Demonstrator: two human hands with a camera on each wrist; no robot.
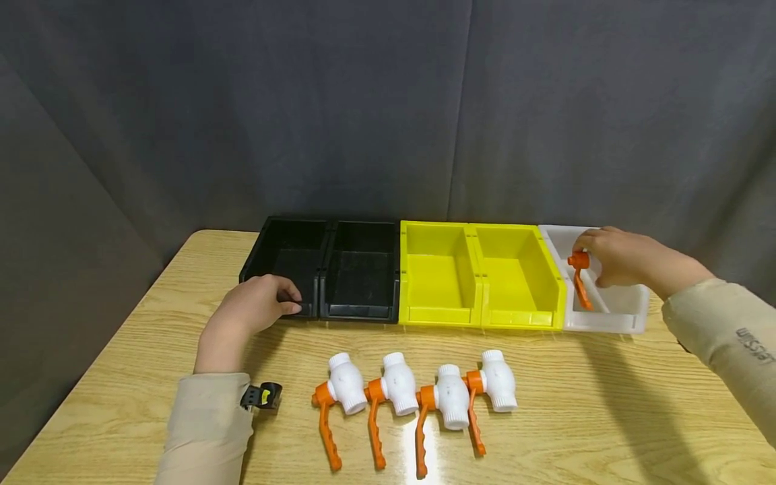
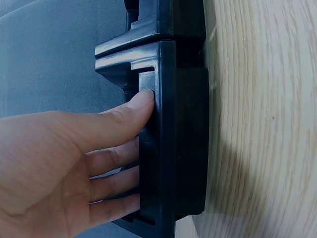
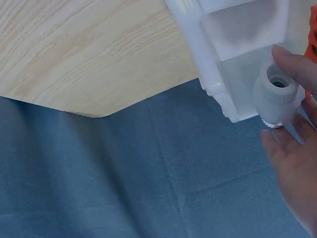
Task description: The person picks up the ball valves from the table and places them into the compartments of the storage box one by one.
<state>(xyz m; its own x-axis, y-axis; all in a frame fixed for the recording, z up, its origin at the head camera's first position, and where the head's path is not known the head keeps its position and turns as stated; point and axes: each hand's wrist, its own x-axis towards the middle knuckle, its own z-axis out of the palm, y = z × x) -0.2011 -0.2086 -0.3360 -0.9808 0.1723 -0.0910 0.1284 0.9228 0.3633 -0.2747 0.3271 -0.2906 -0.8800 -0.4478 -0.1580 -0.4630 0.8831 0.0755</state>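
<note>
My right hand [image 1: 624,259] grips a white plastic ball valve [image 3: 277,96] with an orange lever handle [image 1: 583,289], over the white bin [image 1: 636,316] at the row's right end. In the right wrist view, thumb and fingers lie on either side of the valve body, whose round opening shows. At the opposite end, my left hand [image 1: 251,310] rests at the front lip of the outermost black bin [image 2: 163,144]. Its thumb touches the lip, and the other fingers extend behind it, tips hidden. Several matching ball valves [image 1: 347,384] lie side by side on the table, handles toward me.
Between the end bins stand another black bin [image 1: 360,313] and two yellow bins [image 1: 440,315], all side by side along the back of the wooden table [image 1: 151,350]. A dark grey curtain [image 1: 364,108] hangs behind. A black strap device [image 1: 267,395] sits at the left cuff.
</note>
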